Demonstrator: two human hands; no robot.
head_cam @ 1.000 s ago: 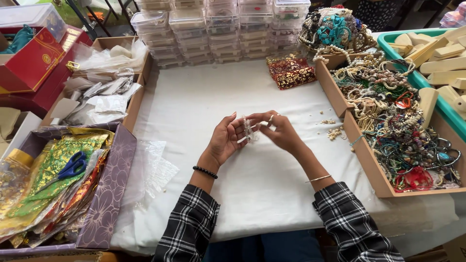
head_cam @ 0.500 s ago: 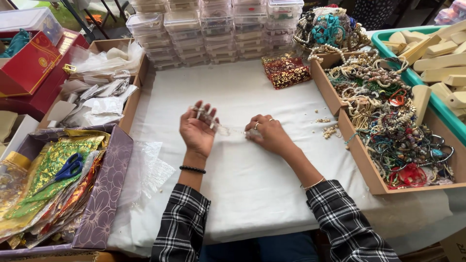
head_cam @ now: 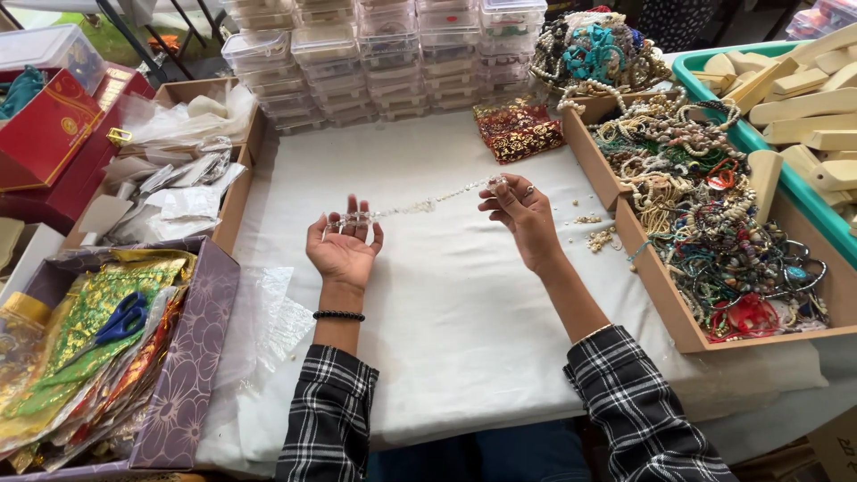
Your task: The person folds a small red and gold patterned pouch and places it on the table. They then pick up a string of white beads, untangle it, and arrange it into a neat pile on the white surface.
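Head view: a clear bead strand (head_cam: 420, 207) is held stretched above the white cloth (head_cam: 446, 303). One end is draped over the spread fingers of the left hand (head_cam: 344, 250), palm up, not clamped. The other end is pinched by the right hand (head_cam: 522, 214). Risk: with more pull, the strand could be slipped off the open fingers or snapped, and beads scattered toward the wooden tray (head_cam: 661, 286).

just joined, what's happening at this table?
A person in a plaid shirt holds a strand of clear beads stretched between both hands over a white cloth. The left hand is palm up with one end draped across its fingers; the right hand pinches the other end. A tray of mixed bracelets sits to the right, stacked clear boxes behind.
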